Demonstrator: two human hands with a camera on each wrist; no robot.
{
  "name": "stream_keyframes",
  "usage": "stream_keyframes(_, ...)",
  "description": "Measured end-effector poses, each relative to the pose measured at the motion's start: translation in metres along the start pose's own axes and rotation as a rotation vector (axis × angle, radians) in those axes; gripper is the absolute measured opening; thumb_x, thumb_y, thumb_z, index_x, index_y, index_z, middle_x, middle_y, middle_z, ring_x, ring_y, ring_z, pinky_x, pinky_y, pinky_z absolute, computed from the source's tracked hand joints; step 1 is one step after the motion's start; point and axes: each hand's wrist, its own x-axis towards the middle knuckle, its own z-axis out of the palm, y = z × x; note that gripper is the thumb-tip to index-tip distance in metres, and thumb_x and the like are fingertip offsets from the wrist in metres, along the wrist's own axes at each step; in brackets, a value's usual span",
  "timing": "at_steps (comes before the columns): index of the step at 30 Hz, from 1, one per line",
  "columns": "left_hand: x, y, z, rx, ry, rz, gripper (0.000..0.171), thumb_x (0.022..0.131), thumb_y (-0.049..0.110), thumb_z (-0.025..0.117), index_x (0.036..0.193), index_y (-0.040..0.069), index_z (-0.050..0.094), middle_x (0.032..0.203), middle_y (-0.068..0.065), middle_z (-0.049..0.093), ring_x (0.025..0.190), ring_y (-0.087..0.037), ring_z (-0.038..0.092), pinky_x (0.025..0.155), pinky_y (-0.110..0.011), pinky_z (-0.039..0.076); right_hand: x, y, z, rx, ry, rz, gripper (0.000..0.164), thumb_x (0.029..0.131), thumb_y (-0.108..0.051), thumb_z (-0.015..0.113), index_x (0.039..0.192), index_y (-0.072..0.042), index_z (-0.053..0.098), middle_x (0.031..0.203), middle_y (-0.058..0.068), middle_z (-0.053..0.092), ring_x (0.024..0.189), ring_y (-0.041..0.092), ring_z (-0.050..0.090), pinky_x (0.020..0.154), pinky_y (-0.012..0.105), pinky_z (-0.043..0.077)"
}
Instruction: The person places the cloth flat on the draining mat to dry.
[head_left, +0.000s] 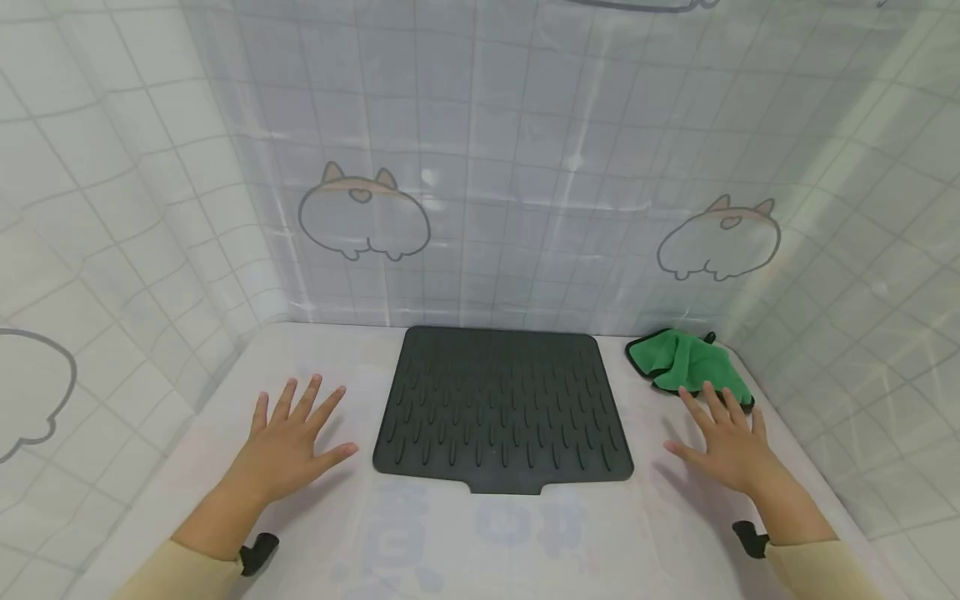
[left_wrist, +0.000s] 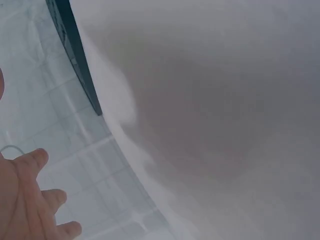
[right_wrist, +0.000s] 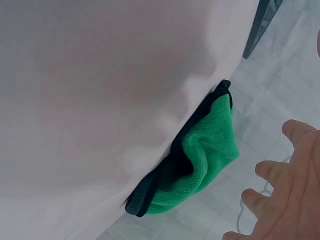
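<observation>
A dark grey ridged mat (head_left: 504, 400) lies flat in the middle of the white table, its short tab toward the front. To its left, my left hand (head_left: 288, 450) hovers palm down with fingers spread, holding nothing. My right hand (head_left: 731, 450) is spread the same way on the other side, its fingertips overlapping the front edge of a crumpled green cloth (head_left: 693, 364) in the head view. Black edging runs round the cloth (right_wrist: 210, 150), which the right wrist view shows bunched up, apart from the fingers. The left wrist view catches the mat's dark edge (left_wrist: 80, 55).
A pale gridded curtain (head_left: 495, 167) printed with cartoon animal outlines stands behind the table, with similar sheets at left and right. The white tabletop (head_left: 600, 542) carries faint bluish print near the front. A small black piece (head_left: 258, 553) sits at each sleeve cuff.
</observation>
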Motion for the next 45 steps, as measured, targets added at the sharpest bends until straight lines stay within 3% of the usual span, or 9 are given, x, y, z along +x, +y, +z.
stream_keyframes(18, 0.015, 0.017, 0.004, -0.169, -0.097, 0.025, 0.088, 0.092, 0.067, 0.055, 0.158, 0.016, 0.031, 0.162, -0.026, 0.02, 0.145, -0.057, 0.014, 0.11, -0.075, 0.006, 0.009, 0.0, -0.006, 0.055, 0.083, 0.003, 0.093, 0.095, -0.063, 0.055, 0.162, -0.014, 0.012, 0.162, 0.033, 0.004, 0.145, 0.058, 0.002, 0.104, 0.081, -0.002)
stream_keyframes(27, 0.021, 0.023, 0.008, -0.251, -0.167, 0.039, 0.089, 0.091, 0.067, 0.058, 0.157, 0.012, 0.033, 0.16, -0.027, 0.023, 0.142, -0.059, 0.019, 0.108, -0.078, 0.01, 0.019, 0.0, -0.012, 0.106, 0.058, 0.016, 0.093, 0.096, -0.061, 0.055, 0.162, -0.013, 0.011, 0.161, 0.033, 0.004, 0.144, 0.059, 0.002, 0.102, 0.083, 0.003)
stream_keyframes(34, 0.031, 0.027, 0.012, -0.301, -0.259, 0.058, 0.09, 0.09, 0.066, 0.059, 0.157, 0.012, 0.033, 0.159, -0.029, 0.024, 0.142, -0.06, 0.019, 0.108, -0.077, 0.012, 0.03, -0.006, -0.024, 0.142, 0.069, -0.016, 0.088, 0.098, -0.053, 0.059, 0.158, -0.003, 0.02, 0.156, 0.04, 0.012, 0.139, 0.065, 0.011, 0.103, 0.081, 0.013)
stream_keyframes(45, 0.042, 0.023, 0.016, -0.311, -0.357, 0.04, 0.099, 0.084, 0.067, 0.067, 0.157, 0.01, 0.032, 0.159, -0.032, 0.021, 0.142, -0.061, 0.016, 0.108, -0.078, 0.011, 0.047, -0.009, -0.037, 0.23, 0.029, -0.002, 0.084, 0.101, -0.047, 0.058, 0.157, 0.003, 0.019, 0.154, 0.044, 0.007, 0.138, 0.067, 0.009, 0.103, 0.08, 0.016)
